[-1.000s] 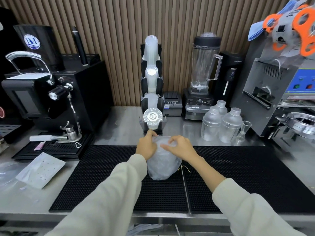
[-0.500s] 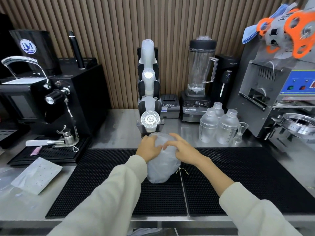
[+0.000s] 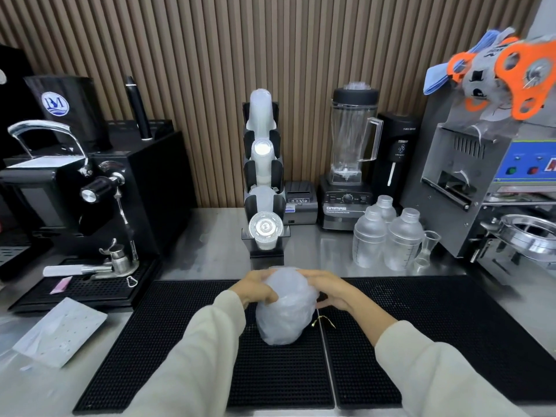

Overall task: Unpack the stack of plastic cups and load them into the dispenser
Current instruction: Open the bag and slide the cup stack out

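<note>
Bagged stack of cups is standing on the black mat, right in front of the dispenser. Left hand is wrapped round the bag's top from one side, right hand cupped on the other, both gripping the plastic

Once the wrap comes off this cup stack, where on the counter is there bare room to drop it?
The right mat is bare beyond the right hand and twist tie. The left mat is open between the sleeve and the flat bag. It is crowded behind: shakers, blender and dispenser. Both hands, left, hold the wrapped stack.
</note>
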`<state>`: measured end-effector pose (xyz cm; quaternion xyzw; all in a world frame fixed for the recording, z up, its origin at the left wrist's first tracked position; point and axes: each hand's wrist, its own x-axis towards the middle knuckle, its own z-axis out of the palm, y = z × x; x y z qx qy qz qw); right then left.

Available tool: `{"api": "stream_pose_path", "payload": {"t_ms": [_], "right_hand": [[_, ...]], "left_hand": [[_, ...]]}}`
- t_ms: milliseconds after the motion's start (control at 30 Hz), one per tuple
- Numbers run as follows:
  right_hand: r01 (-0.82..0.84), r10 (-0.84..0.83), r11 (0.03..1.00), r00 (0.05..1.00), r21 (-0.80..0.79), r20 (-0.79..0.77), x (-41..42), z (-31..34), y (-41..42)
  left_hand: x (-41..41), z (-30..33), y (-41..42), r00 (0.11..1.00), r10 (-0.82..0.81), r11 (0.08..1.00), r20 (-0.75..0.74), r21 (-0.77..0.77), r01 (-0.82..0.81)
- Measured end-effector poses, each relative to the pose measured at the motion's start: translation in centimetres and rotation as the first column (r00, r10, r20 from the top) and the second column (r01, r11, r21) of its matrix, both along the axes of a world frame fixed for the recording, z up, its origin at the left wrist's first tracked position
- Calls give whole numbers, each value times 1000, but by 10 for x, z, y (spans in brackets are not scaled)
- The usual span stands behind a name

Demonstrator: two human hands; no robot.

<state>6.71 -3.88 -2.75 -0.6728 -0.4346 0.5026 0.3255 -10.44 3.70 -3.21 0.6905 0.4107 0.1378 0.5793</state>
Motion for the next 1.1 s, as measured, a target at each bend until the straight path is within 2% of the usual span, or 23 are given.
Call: {"api": "stream_pose_path", "payload": {"t_ms": [133, 267, 333, 400, 467, 567, 633, 667, 733, 800, 867, 900, 933, 1000, 1100], "right_hand": [[263, -260, 965, 952, -4, -160, -10, -13, 3], [393, -395, 917, 872, -68, -290, -4, -24, 3], [418, -435, 898, 805, -135, -403, 3, -28, 4], [425, -439, 897, 817, -123, -374, 6, -32, 6], [448, -440, 893, 851, -39, -286, 4, -31, 9], [379, -361, 912, 923, 156, -133, -1, -31, 10], [295, -297, 917, 954, 269, -35, -2, -34, 8], [249, -270, 915, 963, 319, 23, -2, -35, 7], [156, -257, 900, 944, 408, 205, -3, -37, 6], [89, -326, 858, 855, 506, 403, -2, -38, 7], [17, -427, 802, 716, 597, 552, -2, -37, 6], [-24, -451, 772, 684, 635, 573, -2, -37, 6], [-63, -443, 744, 699, 666, 561, -4, -37, 5], [-109, -342, 707, 811, 698, 474, -12, -39, 0], [-152, -162, 756, 898, 637, 408, -19, -48, -9]], "left_hand": [[0, -12, -6, 988, 144, 973, 61, -188, -131], [-3, -27, -5, 946, 308, 896, 102, -364, -253], [-6, -40, -7, 923, 374, 874, 88, -366, -319], [-6, -47, -5, 910, 402, 890, 102, -276, -362], [-6, -46, 2, 915, 395, 918, 81, -86, -388], [-13, -51, 18, 971, 230, 968, -64, 118, -221], [-22, -38, 12, 965, 240, 961, -106, 168, -220], [-26, -34, 10, 953, 282, 941, -109, 226, -252], [-32, -27, 5, 952, 295, 844, -81, 489, -220], [-31, -18, -6, 993, 86, 739, -82, 674, -8], [-21, -9, -18, 984, -129, 747, -122, 640, 177], [-14, -6, -24, 980, -158, 773, -118, 603, 197], [-7, -6, -27, 986, -135, 798, -100, 579, 168], [4, -13, -30, 998, -4, 812, -67, 582, 42], [9, -27, -28, 989, 127, 780, -71, 623, -55]]}}
